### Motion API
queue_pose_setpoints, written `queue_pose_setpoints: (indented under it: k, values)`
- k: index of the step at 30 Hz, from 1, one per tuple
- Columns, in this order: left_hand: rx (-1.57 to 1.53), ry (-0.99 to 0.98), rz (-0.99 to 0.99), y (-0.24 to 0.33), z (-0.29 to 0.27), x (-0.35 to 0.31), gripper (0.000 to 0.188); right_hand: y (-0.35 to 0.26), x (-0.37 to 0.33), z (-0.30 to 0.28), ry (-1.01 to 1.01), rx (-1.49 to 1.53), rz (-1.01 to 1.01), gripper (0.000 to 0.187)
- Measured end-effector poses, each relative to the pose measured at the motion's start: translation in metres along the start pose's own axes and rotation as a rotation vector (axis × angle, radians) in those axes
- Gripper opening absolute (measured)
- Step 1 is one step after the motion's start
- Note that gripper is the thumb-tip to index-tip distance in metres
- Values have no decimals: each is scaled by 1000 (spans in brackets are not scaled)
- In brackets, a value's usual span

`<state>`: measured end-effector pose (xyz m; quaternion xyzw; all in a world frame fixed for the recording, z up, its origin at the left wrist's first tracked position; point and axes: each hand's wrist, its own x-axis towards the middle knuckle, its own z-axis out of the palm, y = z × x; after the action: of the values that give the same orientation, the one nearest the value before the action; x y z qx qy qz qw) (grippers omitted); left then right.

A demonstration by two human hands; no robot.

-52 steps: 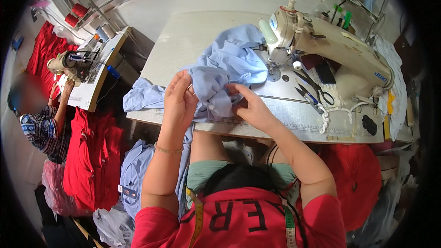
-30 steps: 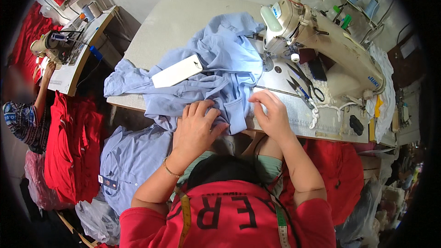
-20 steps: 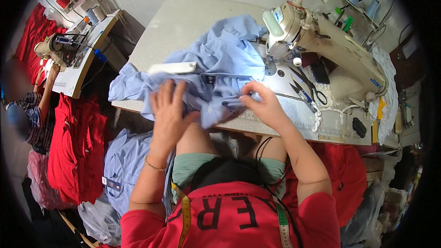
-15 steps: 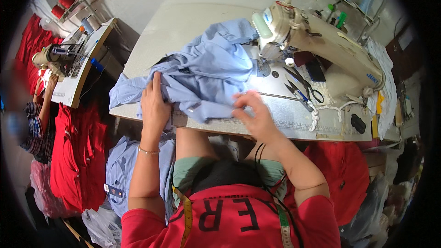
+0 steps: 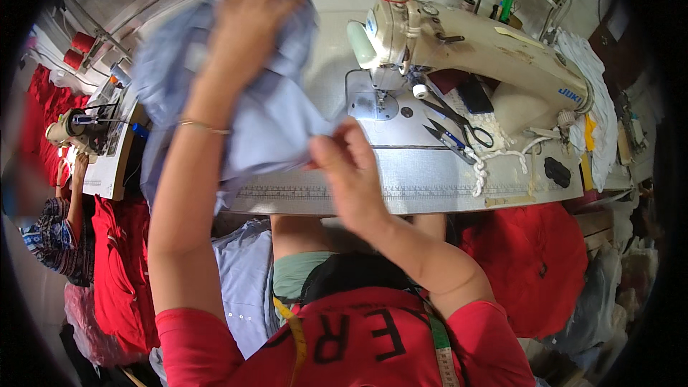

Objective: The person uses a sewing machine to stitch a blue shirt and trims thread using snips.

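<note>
A light blue shirt point(image 5: 261, 125) is raised and bunched over the left side of the sewing table, blurred by motion. My left hand point(image 5: 247, 29) is high on it, closed on the cloth, with its fingertips smeared. Nearer me, my right hand point(image 5: 351, 183) pinches a lower corner of the shirt between thumb and fingers. Just right of the cloth stands a cream sewing machine point(image 5: 487, 50). Its needle plate point(image 5: 376, 105) lies uncovered, apart from the shirt.
Black scissors point(image 5: 466, 122), blue-handled snips point(image 5: 450, 142), a dark phone point(image 5: 475, 94) and a braided white cord point(image 5: 480, 175) lie by the machine. Red cloth point(image 5: 530, 265) hangs below the table at right. A co-worker's hands point(image 5: 72, 168) are at another machine on the left.
The shirt has come up off the tabletop and swung left, baring the needle plate. My left hand has gone up and away from me; my right has moved slightly left and now pinches the cloth.
</note>
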<state>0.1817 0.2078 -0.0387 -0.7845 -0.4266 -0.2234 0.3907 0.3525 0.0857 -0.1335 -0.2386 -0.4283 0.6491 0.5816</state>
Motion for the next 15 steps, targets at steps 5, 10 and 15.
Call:
queue_pose_setpoints:
  k: [5,10,15]
  values:
    - [-637,-244,-136,76,62,-58,35,28,-3,-91,50,-108,245,13]
    - [-1158,-249,-432,151,-10,-83,27,23,-6,-107,26,-120,250,11]
    - [-1039,-168,-524,182,-5,-110,21,18,-11,-104,-74,-260,211,11]
